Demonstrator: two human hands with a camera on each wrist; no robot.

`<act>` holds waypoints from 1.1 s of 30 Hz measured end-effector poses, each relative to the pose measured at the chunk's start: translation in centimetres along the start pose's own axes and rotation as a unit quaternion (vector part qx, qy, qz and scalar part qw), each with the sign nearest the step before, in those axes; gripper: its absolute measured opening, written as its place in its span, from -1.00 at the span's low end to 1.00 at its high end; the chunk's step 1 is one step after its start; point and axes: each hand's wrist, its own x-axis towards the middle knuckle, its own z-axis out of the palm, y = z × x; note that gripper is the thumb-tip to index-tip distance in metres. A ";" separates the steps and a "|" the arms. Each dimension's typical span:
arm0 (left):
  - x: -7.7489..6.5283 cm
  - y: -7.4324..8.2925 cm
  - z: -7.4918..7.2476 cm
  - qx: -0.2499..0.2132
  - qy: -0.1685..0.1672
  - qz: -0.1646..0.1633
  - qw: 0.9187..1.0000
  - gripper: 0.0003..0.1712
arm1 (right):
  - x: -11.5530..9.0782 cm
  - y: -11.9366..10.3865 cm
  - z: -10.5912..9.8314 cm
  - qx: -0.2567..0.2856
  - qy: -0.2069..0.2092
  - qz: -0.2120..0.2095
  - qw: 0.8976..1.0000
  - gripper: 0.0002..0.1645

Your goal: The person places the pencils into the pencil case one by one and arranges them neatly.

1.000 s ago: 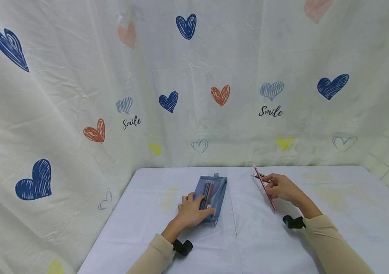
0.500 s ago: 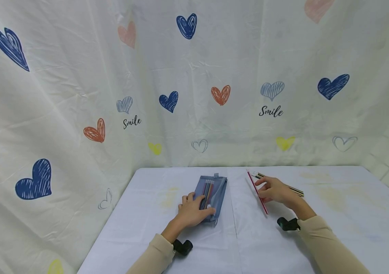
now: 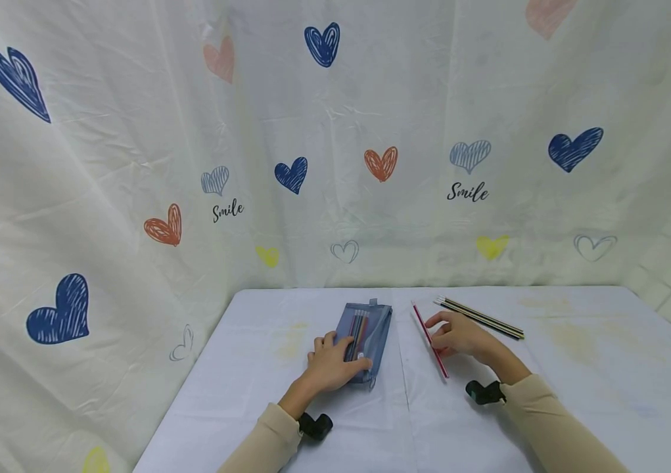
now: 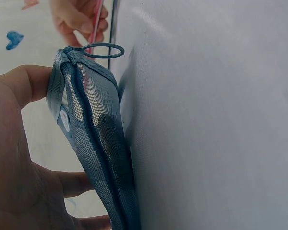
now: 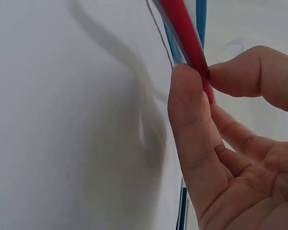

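1 L hand (image 3: 330,366) rests on 1 blue mesh pouch (image 3: 376,336), fingers spread apart; several pencils inside (image 3: 357,330), exact no. unclear. Just R of it, 1 R hand (image 3: 461,335) has thumb & fingers pinched on 1 red pencil (image 3: 422,324). Farther R, a few dark pencils (image 3: 482,318) lie together on tabletop (image 3: 583,374), exact no. unclear.

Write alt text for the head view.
A person's right hand pinches a red pencil over a white table; the left hand rests on a blue pouch. More pencils lie beyond the right hand, and a heart-print sheet hangs behind.
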 end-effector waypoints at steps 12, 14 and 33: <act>-0.2 0.2 -0.3 -0.001 0.002 0.005 1.000 -0.07 | 0.0 -0.7 1.7 0.027 -0.044 -0.012 0.999 -0.47; -0.2 0.2 -0.2 -0.001 0.003 0.005 1.000 -0.08 | -0.1 -0.9 2.0 0.030 -0.047 -0.011 0.998 -0.47; -0.1 0.3 -0.2 0.009 0.006 0.003 1.000 -0.06 | 0.2 -2.0 5.4 0.063 -0.046 -0.007 0.997 -0.46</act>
